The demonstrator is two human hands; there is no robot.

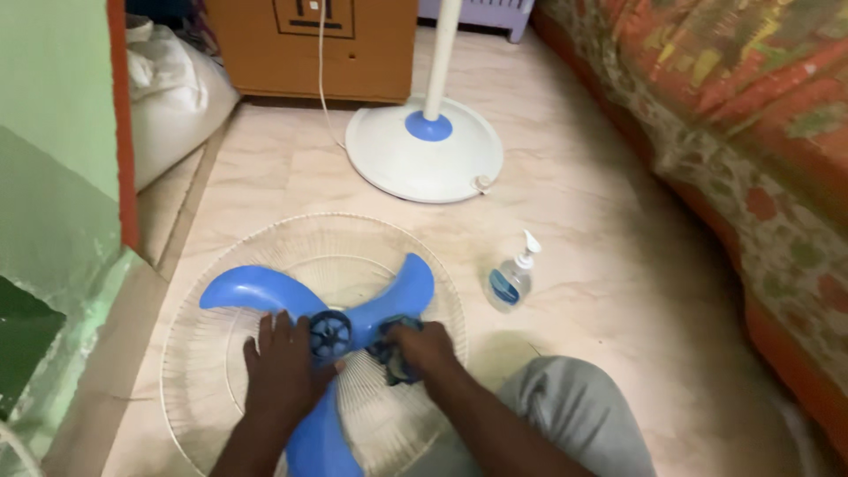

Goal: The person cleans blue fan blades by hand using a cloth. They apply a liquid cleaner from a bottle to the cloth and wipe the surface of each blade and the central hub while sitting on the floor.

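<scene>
In the lower left of the frame a blue 3-blade fan propeller (329,329) lies on a white wire fan guard (212,265) resting flat on the tiled floor (601,265). The left hand (283,375) lies flat, fingers spread, on the lower-left part of the propeller, touching the round hub (330,336) with the thumb side. The right hand (426,346) is closed around a dark cloth (389,358), bunched against the root of the upper-right blade just beside the hub. To wipe well, the left palm should press evenly so the propeller does not spin or slide on the guard, while the cloth works outward from hub to blade tip, following the curve. Just right of the guard stands a clear pump bottle (511,281) with blue liquid; above it, centre top, sits the round white fan base (424,163) with its pole (442,53).
</scene>
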